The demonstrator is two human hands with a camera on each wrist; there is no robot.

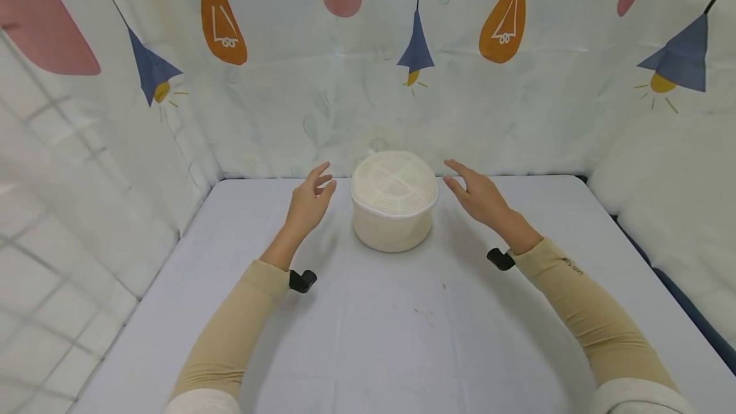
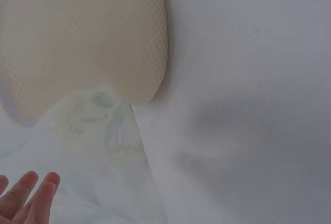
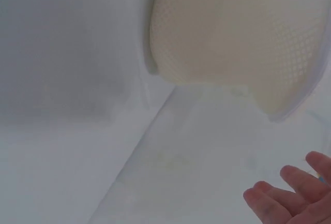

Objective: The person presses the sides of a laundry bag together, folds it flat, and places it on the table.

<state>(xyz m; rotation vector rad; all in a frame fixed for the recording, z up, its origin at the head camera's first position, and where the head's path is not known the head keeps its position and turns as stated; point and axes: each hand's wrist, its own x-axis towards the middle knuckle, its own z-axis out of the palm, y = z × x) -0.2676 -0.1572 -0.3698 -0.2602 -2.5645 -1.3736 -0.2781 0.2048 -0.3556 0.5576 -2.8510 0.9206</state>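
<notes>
A round cream mesh laundry bag (image 1: 393,229) with a white rim around its netted top stands upright toward the back of the table. To its left, my left hand (image 1: 309,204) hovers with fingers loosely extended, a small gap from the bag's side. On the other side my right hand (image 1: 480,195) is held in the air, fingers spread toward the bag and apart from it. Both wrist views show the netted side of the bag (image 2: 93,32) close by, with fingertips (image 3: 302,182) below it. Neither hand holds anything.
A white cloth covers the table (image 1: 379,337). Behind it hangs a pale curtain (image 1: 264,114) printed with lamps and bulbs, close to the table's far edge. More white fabric (image 1: 667,165) hangs at the right. Small dark specks (image 1: 424,312) mark the cloth.
</notes>
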